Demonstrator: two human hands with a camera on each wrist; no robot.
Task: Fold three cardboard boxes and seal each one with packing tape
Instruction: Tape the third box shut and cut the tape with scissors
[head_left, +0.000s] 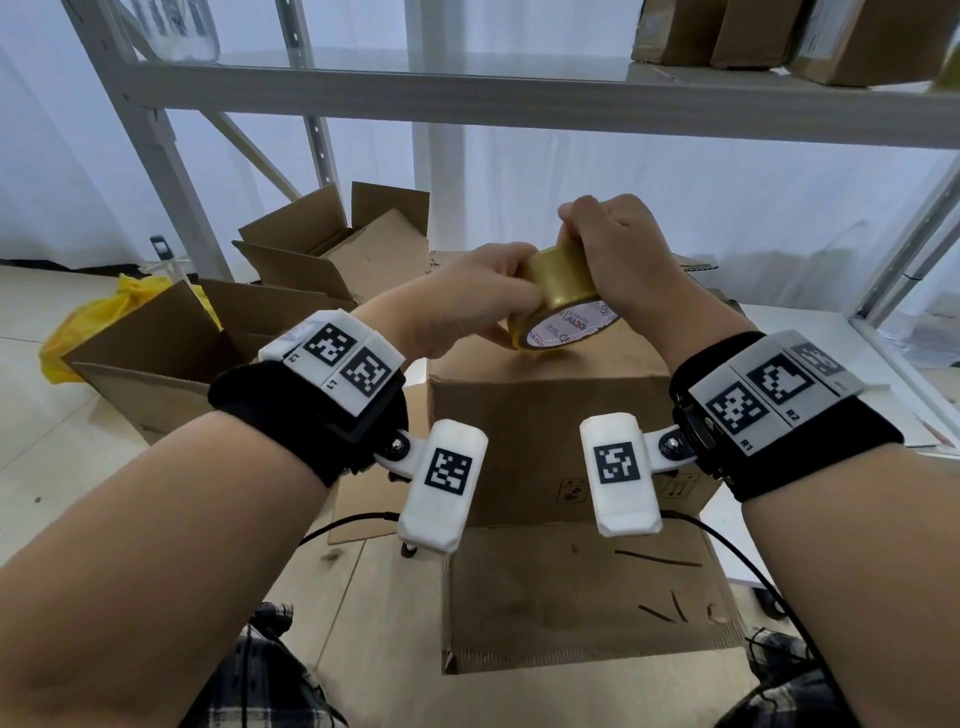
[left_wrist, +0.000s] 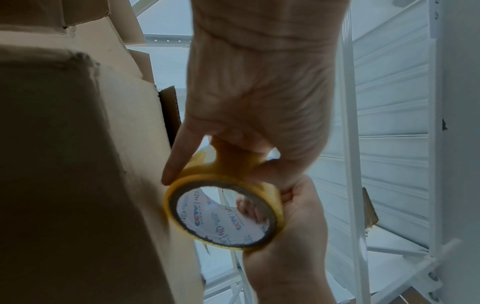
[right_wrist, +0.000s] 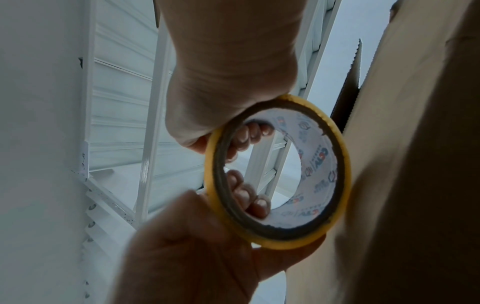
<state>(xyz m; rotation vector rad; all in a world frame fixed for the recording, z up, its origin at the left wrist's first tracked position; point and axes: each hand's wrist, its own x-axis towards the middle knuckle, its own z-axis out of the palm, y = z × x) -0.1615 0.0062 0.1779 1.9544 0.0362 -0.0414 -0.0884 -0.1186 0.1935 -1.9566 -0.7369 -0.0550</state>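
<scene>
A roll of yellow packing tape with a white printed core is held between both hands, low over the top of a closed cardboard box. My left hand grips the roll's near left side. My right hand curls over it from above. In the left wrist view the left hand has a finger lying along the roll, and the right hand holds its other side. In the right wrist view fingertips of both hands hook into the core. The box wall stands right beside the roll.
Two open cardboard boxes stand at the back left, next to a yellow plastic bag. A grey metal shelf rack crosses overhead with boxes on it. Flat cardboard lies under the closed box.
</scene>
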